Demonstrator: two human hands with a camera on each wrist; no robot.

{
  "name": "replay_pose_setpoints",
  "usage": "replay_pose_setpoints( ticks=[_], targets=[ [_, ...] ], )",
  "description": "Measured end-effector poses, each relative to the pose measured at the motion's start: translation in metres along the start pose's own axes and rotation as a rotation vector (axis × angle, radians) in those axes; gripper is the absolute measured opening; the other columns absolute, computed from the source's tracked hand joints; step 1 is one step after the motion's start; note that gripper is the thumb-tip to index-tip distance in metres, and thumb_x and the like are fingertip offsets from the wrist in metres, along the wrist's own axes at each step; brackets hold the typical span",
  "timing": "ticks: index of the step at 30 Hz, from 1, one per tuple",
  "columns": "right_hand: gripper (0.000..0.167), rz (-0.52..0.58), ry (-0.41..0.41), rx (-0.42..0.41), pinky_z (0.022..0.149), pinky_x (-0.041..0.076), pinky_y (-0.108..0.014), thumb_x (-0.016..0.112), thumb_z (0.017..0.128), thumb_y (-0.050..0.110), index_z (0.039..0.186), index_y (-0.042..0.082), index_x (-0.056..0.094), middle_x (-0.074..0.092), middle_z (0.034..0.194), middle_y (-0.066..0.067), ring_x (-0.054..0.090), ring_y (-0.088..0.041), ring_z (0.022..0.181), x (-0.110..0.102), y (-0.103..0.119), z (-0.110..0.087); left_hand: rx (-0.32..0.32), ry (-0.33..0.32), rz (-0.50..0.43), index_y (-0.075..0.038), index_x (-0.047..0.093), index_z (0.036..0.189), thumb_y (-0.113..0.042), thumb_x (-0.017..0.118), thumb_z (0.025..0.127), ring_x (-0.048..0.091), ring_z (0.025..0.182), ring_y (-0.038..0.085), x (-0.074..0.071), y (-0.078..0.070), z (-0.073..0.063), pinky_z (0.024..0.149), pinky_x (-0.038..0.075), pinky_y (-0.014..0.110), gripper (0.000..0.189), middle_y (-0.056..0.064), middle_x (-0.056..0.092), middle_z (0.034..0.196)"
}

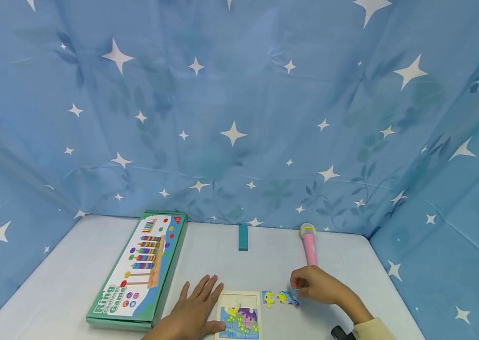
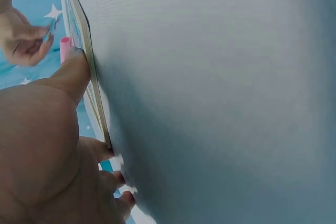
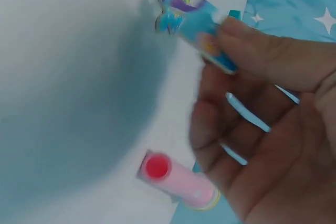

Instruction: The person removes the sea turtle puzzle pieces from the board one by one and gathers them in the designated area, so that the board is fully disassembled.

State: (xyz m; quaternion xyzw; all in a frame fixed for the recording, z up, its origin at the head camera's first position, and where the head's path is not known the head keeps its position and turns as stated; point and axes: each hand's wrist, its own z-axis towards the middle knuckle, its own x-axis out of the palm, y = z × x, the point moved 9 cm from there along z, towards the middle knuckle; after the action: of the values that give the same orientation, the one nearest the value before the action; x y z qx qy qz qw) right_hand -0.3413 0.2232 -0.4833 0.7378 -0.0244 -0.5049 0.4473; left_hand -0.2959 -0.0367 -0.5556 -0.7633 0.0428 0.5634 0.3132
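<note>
With the left grip (image 1: 194, 311) outspread, a puzzle piece (image 3: 202, 36) is pinched in the right grip (image 1: 316, 284) — loose pieces (image 1: 282, 297) beside it could be scattered by careless lowering.

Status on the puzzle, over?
Right grip pinching jigsaw piece; left grip touching puzzle tray; puzzle part-filled, top bare; loose pieces between tray and right grip.

white table (image 1: 214, 255), game box (image 1: 138, 270), puzzle (image 1: 240, 322), microphone (image 1: 309, 243)

The white desk (image 1: 215, 257) is enclosed at the back and both sides by blue curtains (image 1: 260, 104). White stars (image 1: 233, 133) and darker leaves (image 1: 331, 208) are printed across them.
</note>
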Motion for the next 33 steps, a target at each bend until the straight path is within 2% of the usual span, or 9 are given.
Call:
replay_pose_setpoints(
  ticks=[3, 5, 11, 16, 24, 33],
  targets=[
    [0.022, 0.020, 0.055, 0.027, 0.058, 0.041, -0.024, 0.075, 0.076, -0.011, 0.080, 0.008, 0.065, 0.052, 0.069, 0.010, 0.046, -0.002, 0.065, 0.003, -0.008, -0.005, -0.003, 0.006, -0.009, -0.012, 0.032, 0.161, -0.074, 0.057, 0.088, 0.014, 0.155, 0.039, -0.002, -0.002, 0.000, 0.111, 0.009, 0.077, 0.099, 0.015, 0.021, 0.169],
    [0.023, 0.004, 0.059, 0.035, 0.058, 0.041, -0.024, 0.075, 0.074, -0.012, 0.079, 0.009, 0.066, 0.052, 0.069, 0.011, 0.046, -0.001, 0.064, 0.006, -0.011, -0.006, -0.004, 0.009, -0.009, -0.011, 0.032, 0.161, -0.073, 0.057, 0.088, 0.014, 0.155, 0.039, -0.003, -0.003, 0.000, 0.111, 0.009, 0.077, 0.098, 0.015, 0.021, 0.168],
    [0.027, -0.202, 0.003, 0.042, 0.058, 0.040, -0.025, 0.076, 0.075, -0.008, 0.076, 0.016, 0.064, 0.051, 0.068, 0.011, 0.045, -0.002, 0.064, 0.009, -0.013, -0.003, -0.009, 0.008, 0.009, -0.013, 0.032, 0.161, -0.075, 0.055, 0.087, 0.013, 0.155, 0.037, -0.001, 0.000, 0.000, 0.112, 0.010, 0.076, 0.099, 0.013, 0.021, 0.169],
    [0.029, -0.298, -0.010, 0.090, 0.057, 0.038, -0.028, 0.076, 0.074, -0.008, 0.073, 0.017, 0.062, 0.049, 0.065, 0.010, 0.044, -0.004, 0.063, 0.010, -0.014, 0.001, -0.002, 0.001, 0.008, -0.016, 0.031, 0.162, -0.078, 0.052, 0.087, 0.013, 0.155, 0.036, 0.003, 0.003, 0.002, 0.112, 0.010, 0.076, 0.099, 0.011, 0.021, 0.169],
    [0.030, -0.349, -0.027, 0.106, 0.057, 0.037, -0.028, 0.075, 0.074, -0.009, 0.074, 0.016, 0.059, 0.047, 0.065, 0.011, 0.043, -0.005, 0.062, 0.011, -0.012, 0.004, -0.002, 0.007, 0.002, -0.016, 0.031, 0.162, -0.076, 0.054, 0.088, 0.013, 0.155, 0.037, 0.001, 0.002, 0.000, 0.112, 0.010, 0.077, 0.098, 0.012, 0.020, 0.169],
    [0.029, -0.351, -0.049, 0.182, 0.057, 0.039, -0.029, 0.078, 0.077, -0.007, 0.076, 0.016, 0.059, 0.049, 0.068, 0.008, 0.045, -0.009, 0.062, 0.013, -0.020, 0.002, -0.001, 0.004, 0.000, -0.017, 0.031, 0.162, -0.079, 0.051, 0.086, 0.014, 0.155, 0.036, 0.005, 0.006, 0.002, 0.111, 0.010, 0.077, 0.100, 0.011, 0.021, 0.169]
  ],
)
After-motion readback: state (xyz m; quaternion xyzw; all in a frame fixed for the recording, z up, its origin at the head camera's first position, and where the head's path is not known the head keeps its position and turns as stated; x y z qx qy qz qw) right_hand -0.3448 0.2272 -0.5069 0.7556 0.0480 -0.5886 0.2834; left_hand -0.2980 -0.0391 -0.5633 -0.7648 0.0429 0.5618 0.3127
